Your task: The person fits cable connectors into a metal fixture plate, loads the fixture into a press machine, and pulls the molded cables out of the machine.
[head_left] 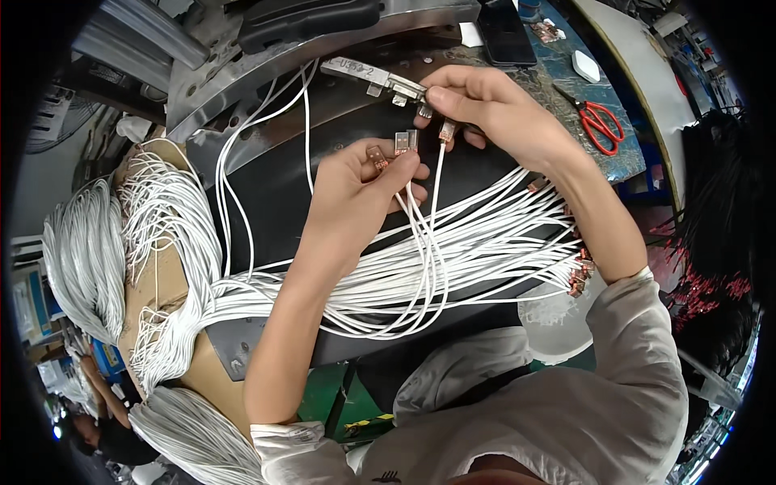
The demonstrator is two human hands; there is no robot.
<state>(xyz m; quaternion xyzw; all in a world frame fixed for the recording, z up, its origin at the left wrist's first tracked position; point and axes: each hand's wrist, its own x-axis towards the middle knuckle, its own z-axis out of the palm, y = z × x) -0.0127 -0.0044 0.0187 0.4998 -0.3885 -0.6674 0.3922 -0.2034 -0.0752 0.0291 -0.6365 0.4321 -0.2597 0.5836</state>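
We note the left hand pinching a silver rectangular metal plug and a copper-toned rectangular plug between thumb and curled fingers; their white round cables hang below in loops. The right hand has thumb and forefinger closed on the near end of a narrow silver metal bar with short tabs. A second copper-toned plug sits beneath that hand, its white cable running down; we cannot tell how firmly the covered fingers hold it.

Risks, in our judgement:
- The left pinch carries plugs side by side at different angles, so shifting the thumb could let one slip or turn.
- The hanging loops lie over the large bundle of thin white cables; a snag there could tug a plug out of the fingers.
- We cannot see whether the bar's far end is supported; if not, it could tip about the right thumb.
- The red-handled scissors lie near the right forearm; a backward sweep might knock them.
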